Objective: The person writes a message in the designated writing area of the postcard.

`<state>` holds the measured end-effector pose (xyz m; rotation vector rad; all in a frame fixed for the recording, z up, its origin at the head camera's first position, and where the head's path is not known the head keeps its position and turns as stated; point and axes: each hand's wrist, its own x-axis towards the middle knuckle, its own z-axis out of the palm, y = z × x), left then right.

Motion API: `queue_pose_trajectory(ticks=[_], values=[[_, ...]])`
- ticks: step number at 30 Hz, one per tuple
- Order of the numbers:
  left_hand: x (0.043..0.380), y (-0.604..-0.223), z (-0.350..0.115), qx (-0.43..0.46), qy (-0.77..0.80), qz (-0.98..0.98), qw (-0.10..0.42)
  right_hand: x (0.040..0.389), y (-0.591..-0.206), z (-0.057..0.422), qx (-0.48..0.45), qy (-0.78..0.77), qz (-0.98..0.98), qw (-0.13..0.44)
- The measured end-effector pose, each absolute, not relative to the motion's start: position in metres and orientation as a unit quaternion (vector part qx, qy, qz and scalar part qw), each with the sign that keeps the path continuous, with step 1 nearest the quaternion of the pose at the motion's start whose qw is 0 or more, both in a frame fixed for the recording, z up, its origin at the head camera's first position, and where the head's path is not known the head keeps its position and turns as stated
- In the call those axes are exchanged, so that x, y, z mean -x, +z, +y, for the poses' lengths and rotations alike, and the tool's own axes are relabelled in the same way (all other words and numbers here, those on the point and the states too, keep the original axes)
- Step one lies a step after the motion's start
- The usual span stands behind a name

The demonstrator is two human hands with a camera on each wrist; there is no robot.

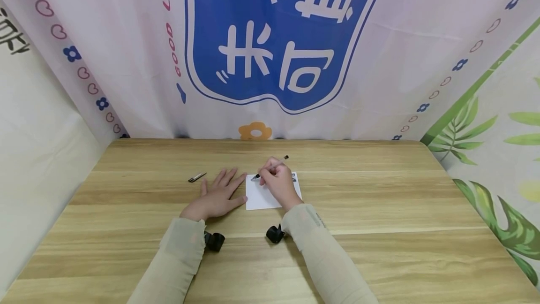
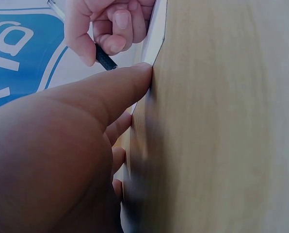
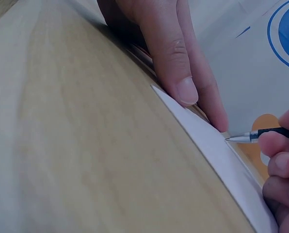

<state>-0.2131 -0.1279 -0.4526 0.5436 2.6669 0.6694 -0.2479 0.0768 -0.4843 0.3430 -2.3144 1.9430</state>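
Note:
My right hand [image 1: 279,185] pinches a pen [image 1: 281,160] with a clear barrel and black grip. The pen's tip [image 3: 230,140] points at the upper left part of a small white sheet of paper [image 1: 262,199], close over its surface. Some dark print shows at the sheet's top right corner. Fingers spread, my left hand [image 1: 216,200] lies flat on the table, its thumb [image 2: 139,75] and forefinger at the paper's left edge. A black pen cap [image 1: 197,178] lies just beyond the left hand's little finger.
The wood-grain table [image 1: 379,210] runs back to a printed curtain [image 1: 147,83] with a blue sign and an orange flower. A leaf-patterned cloth [image 1: 502,168] hangs at the right. Black wrist cameras [image 1: 215,242] sit at both cuffs, low over the tabletop.

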Motion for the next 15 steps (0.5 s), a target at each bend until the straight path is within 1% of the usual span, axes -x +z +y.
queue_pose_trajectory(ticks=[15], values=[[0.2129,-0.4518,-0.128,-0.194,0.238,0.936,0.17,0.2492,-0.4855,0.0773,-0.12,0.634,-0.763,0.046]])
